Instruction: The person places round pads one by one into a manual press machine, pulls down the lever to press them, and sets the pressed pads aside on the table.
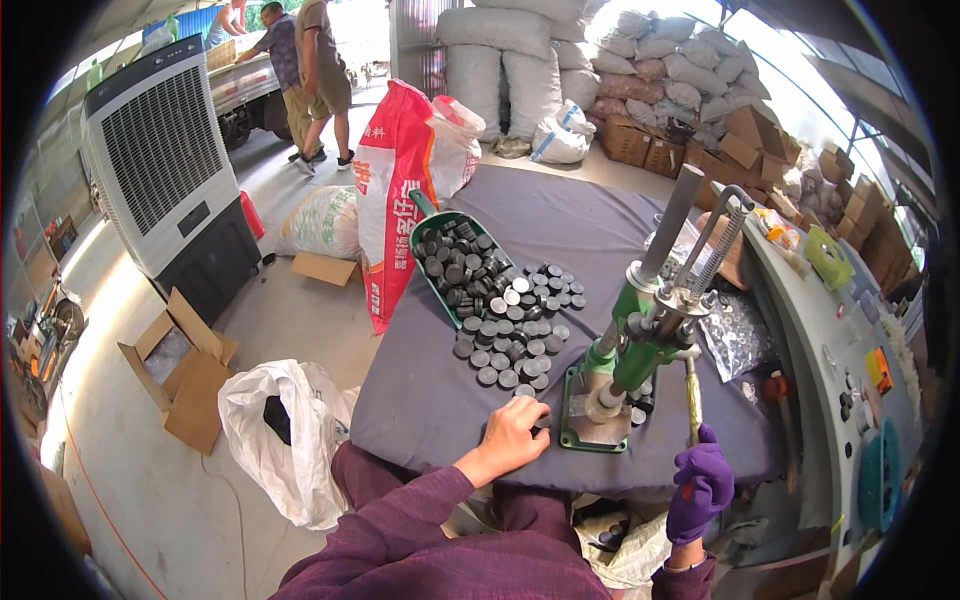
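My left hand [512, 438] is bare, its fingers closed round a small dark round cap [542, 424] at the table's near edge. Just right of it stands a green hand press [632, 368] with a metal column, a spring and a square base plate. My right hand [700, 486], in a purple glove, is wrapped round the lower end of the press's lever [694, 398], which points down toward me. Beyond my left hand lie loose grey-topped round caps [508, 358]. More dark caps fill a green scoop [424, 204] resting on the cloth.
A grey cloth covers the table [420, 400]. At its left are a red and white sack [392, 200], a white plastic bag [275, 400] and an open carton [190, 380]. A large air cooler [160, 150] stands farther off. Two people [310, 80] are by a truck; sacks [525, 80] are piled behind.
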Demonstrator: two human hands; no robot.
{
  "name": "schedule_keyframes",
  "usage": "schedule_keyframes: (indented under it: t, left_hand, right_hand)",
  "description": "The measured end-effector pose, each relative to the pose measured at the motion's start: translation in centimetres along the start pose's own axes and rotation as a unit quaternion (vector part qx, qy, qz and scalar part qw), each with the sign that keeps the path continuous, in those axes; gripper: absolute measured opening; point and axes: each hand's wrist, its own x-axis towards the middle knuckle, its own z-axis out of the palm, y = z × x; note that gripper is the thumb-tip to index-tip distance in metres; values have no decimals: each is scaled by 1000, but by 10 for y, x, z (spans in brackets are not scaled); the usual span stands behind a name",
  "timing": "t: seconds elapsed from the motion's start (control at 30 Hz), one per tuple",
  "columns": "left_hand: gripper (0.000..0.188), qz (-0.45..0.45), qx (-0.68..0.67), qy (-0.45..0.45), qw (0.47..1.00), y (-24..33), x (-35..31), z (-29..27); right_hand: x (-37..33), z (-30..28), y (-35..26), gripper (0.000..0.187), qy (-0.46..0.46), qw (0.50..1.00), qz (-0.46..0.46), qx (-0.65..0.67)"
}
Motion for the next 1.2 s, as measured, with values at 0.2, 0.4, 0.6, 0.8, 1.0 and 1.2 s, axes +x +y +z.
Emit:
schedule_keyframes:
  t: [0.2, 0.4, 0.6, 0.8, 1.0, 1.2]
  left_hand:
    - [23, 12, 101, 40, 994, -22, -2, -20]
    - [28, -39, 222, 20, 974, -55, -7, -52]
    - [33, 3, 231, 47, 972, -23, 7, -34]
    - [43, 31, -19, -4, 999, 20, 45, 9]
    - [34, -6, 11, -34, 999, 14, 66, 49]
    - [34, 3, 31, -49, 998, 5, 59, 72]
  right_hand:
    - [15, -9, -12, 25, -2, 999, 34, 35]
    - [103, 9, -21, 32, -19, 985, -2, 169]
    - [166, 15, -14, 36, 4, 992, -35, 120]
    - [199, 23, -8, 39, -3, 992, 18, 126]
    - [209, 35, -1, 34, 18, 983, 54, 174]
    - [200, 21, 13, 50, 40, 980, 72, 182]
